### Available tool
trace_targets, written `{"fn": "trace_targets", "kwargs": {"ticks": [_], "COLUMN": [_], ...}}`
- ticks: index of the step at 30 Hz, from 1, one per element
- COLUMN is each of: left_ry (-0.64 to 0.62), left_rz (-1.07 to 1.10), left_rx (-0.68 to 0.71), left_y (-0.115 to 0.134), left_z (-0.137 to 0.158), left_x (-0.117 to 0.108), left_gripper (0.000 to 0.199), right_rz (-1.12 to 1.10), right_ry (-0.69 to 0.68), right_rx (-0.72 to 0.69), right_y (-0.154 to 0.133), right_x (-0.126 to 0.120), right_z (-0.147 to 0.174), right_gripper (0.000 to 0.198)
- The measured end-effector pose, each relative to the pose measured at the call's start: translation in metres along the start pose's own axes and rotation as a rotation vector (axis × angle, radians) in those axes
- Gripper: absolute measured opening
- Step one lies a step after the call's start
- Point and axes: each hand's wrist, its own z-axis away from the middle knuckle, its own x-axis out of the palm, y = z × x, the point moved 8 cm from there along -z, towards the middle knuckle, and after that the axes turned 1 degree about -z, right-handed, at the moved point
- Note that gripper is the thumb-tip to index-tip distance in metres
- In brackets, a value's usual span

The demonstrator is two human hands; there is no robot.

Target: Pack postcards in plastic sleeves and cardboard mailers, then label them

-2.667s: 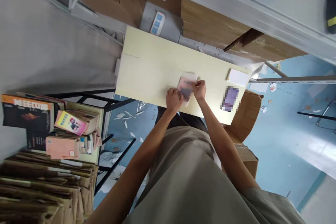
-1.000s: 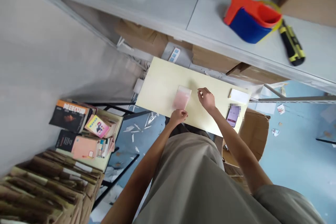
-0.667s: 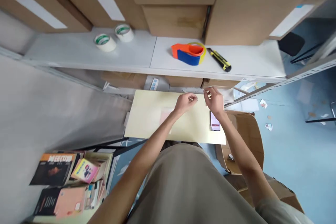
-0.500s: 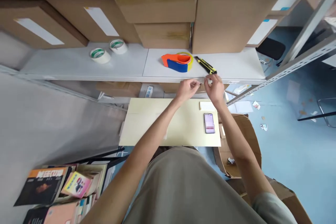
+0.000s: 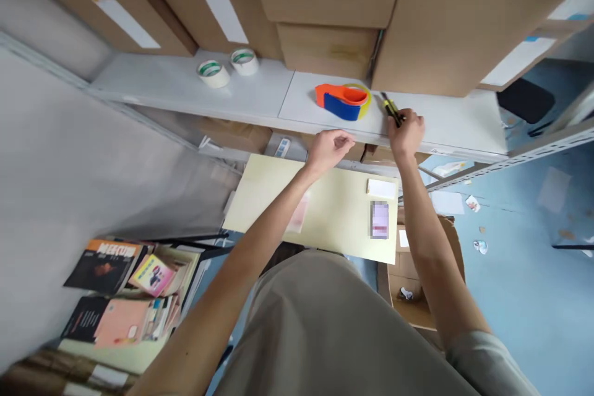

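My right hand (image 5: 406, 133) is over the shelf's front edge, its fingers closed round the near end of a yellow-and-black utility knife (image 5: 390, 107). The knife's far end still shows, pointing away toward the boxes. My left hand (image 5: 330, 150) hangs just in front of the shelf edge, thumb and fingertips pinched together; anything between them is too small to make out. Behind it on the shelf lies an orange-and-blue tape dispenser (image 5: 342, 103) with a yellow ring of tape, apart from both hands.
Two tape rolls (image 5: 213, 74) rest on the grey shelf (image 5: 153, 83), backed by cardboard boxes (image 5: 431, 37). Below is a pale yellow tabletop (image 5: 341, 204) with a phone (image 5: 379, 220) and a small white box (image 5: 381, 189). An open carton (image 5: 417, 309) stands right; books (image 5: 123, 322) lie left.
My right hand has moved right and forward from the shelf edge onto the utility knife and closed on it. The hands are farther apart. The view has shifted and tilted.
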Motion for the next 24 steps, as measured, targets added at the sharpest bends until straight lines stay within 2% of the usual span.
{"fn": "trace_targets", "kwargs": {"ticks": [2,5,7,10,13,17,20,24], "left_ry": [0.009,0.014,0.006,-0.059,-0.125,-0.274,-0.363,-0.451], "left_rz": [0.002,-0.079,-0.221,-0.538,-0.618,-0.621,-0.681,-0.708], "left_rx": [-0.132,-0.416,-0.579,-0.654,-0.608,-0.483,-0.438,-0.396], "left_y": [-0.06,-0.166,-0.227,-0.283,-0.305,-0.311,-0.313,-0.318], "left_z": [0.033,0.102,0.151,0.207,0.237,0.253,0.258,0.255], "left_x": [-0.019,-0.053,-0.077,-0.104,-0.109,-0.091,-0.084,-0.09], "left_gripper": [0.018,0.019,0.024,0.028,0.041,0.06,0.068,0.066], "right_rz": [-0.023,-0.034,-0.061,-0.088,-0.126,-0.106,-0.076,-0.07], "right_ry": [0.093,0.176,0.123,-0.039,-0.244,-0.436,-0.515,-0.571], "right_rx": [-0.035,-0.035,-0.02,0.042,0.124,0.231,0.285,0.344], "right_y": [-0.008,-0.021,-0.031,-0.045,-0.057,-0.076,-0.097,-0.128], "right_x": [-0.017,-0.034,-0.03,-0.003,0.035,0.077,0.102,0.14], "right_z": [0.03,0.093,0.139,0.208,0.27,0.335,0.369,0.399], "right_gripper": [0.04,0.047,0.046,0.042,0.039,0.036,0.034,0.035]}}
